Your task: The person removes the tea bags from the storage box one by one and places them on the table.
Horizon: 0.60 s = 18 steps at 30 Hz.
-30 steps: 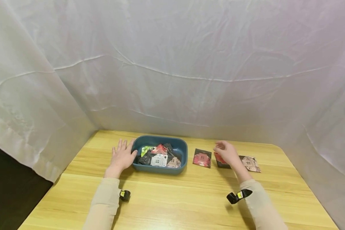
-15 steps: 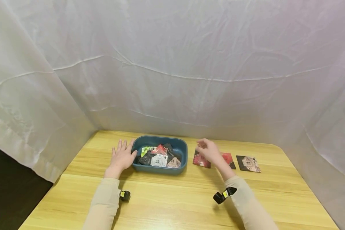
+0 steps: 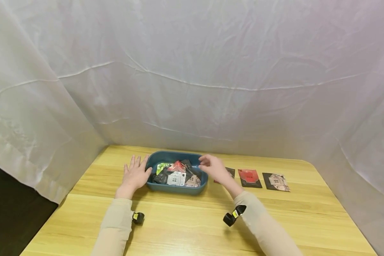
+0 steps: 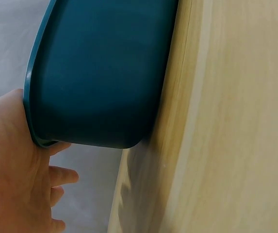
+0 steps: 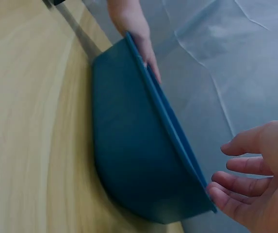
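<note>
A dark teal plastic basin [image 3: 179, 190] stands on the table, holding several small packets in black, white, red and green [image 3: 176, 178]. My left hand [image 3: 135, 177] rests at its left end, fingers spread and fairly straight, the thumb over the rim. In the left wrist view the hand [image 4: 17, 165] lies against the basin's rim [image 4: 28, 80]. Over the right end hovers my right hand [image 3: 213, 168], fingers loosely bent and nothing between them. The right wrist view has this hand [image 5: 260, 179] with fingertips close to the basin's rim [image 5: 189, 162].
Right of the basin three flat square packets lie in a row: a red and black one [image 3: 250, 178], a black and beige one [image 3: 276, 182], and one [image 3: 231, 172] partly hidden by my right hand. A pale curtain [image 3: 192, 106] hangs behind the wooden table [image 3: 185, 227].
My right hand has moved left, from above the middle packet, past the nearest one, to the basin's right end. The middle packet is now uncovered. My left hand stays put.
</note>
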Available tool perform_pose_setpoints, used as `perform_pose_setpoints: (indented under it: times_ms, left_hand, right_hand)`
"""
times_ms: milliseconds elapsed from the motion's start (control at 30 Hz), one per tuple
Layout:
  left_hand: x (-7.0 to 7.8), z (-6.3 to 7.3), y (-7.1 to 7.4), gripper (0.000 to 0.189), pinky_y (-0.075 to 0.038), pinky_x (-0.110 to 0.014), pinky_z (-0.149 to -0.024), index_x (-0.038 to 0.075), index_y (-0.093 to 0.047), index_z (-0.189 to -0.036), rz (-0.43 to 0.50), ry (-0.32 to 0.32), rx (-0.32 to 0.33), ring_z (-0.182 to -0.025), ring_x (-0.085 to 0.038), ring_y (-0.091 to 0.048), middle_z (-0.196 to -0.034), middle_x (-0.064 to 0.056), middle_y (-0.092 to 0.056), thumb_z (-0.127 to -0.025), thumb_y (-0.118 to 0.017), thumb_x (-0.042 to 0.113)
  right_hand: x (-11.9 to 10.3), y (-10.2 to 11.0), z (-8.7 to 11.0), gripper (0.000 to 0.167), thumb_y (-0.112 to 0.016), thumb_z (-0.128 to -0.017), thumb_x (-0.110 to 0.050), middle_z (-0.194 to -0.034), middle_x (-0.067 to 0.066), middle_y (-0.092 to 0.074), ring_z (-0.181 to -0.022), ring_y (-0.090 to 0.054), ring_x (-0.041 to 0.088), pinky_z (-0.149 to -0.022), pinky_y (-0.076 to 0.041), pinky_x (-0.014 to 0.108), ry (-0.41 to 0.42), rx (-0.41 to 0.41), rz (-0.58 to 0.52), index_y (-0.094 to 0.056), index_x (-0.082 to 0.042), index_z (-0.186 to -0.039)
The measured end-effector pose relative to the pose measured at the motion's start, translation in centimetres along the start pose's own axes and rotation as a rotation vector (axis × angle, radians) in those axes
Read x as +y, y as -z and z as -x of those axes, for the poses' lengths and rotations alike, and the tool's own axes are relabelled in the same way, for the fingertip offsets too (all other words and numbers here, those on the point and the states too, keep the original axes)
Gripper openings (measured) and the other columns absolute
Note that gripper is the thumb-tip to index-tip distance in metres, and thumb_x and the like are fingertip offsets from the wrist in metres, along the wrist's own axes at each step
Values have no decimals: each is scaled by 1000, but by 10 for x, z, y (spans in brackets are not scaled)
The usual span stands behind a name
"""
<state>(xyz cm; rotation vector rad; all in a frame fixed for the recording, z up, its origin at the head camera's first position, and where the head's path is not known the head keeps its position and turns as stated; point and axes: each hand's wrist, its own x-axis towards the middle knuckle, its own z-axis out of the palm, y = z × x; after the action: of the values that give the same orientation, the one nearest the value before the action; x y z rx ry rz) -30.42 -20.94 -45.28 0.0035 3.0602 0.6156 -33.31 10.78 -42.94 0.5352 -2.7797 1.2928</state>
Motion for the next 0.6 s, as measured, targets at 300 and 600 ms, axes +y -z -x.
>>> perform_pose_setpoints:
  times_ms: [300,600]
  left_hand:
    - [0,1,0,64,1,-71,-115,18,-13,-158,-11,-1,-2,-150,-43,7,-162,-25,-9,-103,-37,38]
    - [1,0,1,64,5,-70,-115,18,-12,-158,-1,3,-11,-150,-42,9,-162,-25,-7,-103,-37,38]
  right_hand:
    - [-9,-20,-12,30,-65,-91,-15,-101,10,-73,-96,-68,24,-85,-56,41,23,-117,63,-64,-1,-118]
    - [-16,-23,-27,34,-61,-95,-20,-112,13,-70,-104,-66,27,-86,-55,42,-26,-288,165,-62,-3,-124]
